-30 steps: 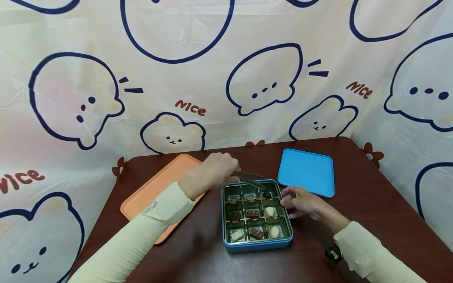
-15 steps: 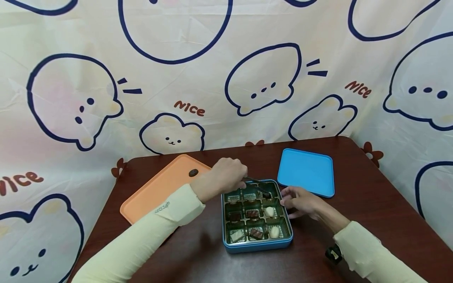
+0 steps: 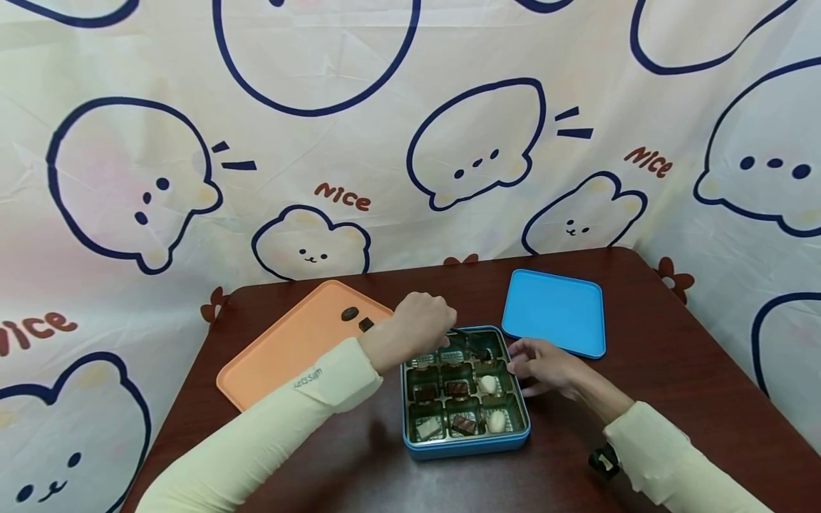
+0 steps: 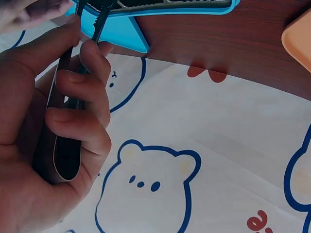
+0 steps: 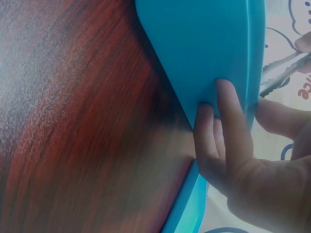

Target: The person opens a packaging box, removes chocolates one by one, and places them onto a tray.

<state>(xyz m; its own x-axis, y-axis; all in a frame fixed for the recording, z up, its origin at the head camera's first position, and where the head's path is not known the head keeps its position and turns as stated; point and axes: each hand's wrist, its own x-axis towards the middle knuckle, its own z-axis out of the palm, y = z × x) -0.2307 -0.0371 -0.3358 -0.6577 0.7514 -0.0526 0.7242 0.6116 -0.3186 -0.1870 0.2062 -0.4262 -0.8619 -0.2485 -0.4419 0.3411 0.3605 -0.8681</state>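
My left hand (image 3: 420, 320) reaches over the back of a blue box (image 3: 467, 450) and grips a pair of metal tongs (image 4: 43, 155), fingers curled around both arms. The serrated tips point down into the box's back right compartment, where a dark chocolate (image 3: 482, 353) sits right at them. Several other compartments hold pieces, among them a white chocolate (image 3: 489, 385) and a striped brown chocolate (image 3: 463, 425). My right hand (image 3: 548, 367) rests against the box's right side. In the right wrist view its nearly straight fingers (image 5: 233, 116) lie flat on the outer wall.
An orange tray (image 3: 276, 363) stands left of the box, with an oval dark chocolate (image 3: 349, 313) and a square dark chocolate (image 3: 365, 325) on it, partly behind my left forearm. Behind my right hand lies a flat blue lid (image 3: 554, 310). A patterned cloth (image 3: 385, 235) hangs around the brown table.
My left hand has moved right and slightly nearer, bringing the tong tips down to the dark chocolate. Two chocolates on the tray have come into view. My right hand stays put.
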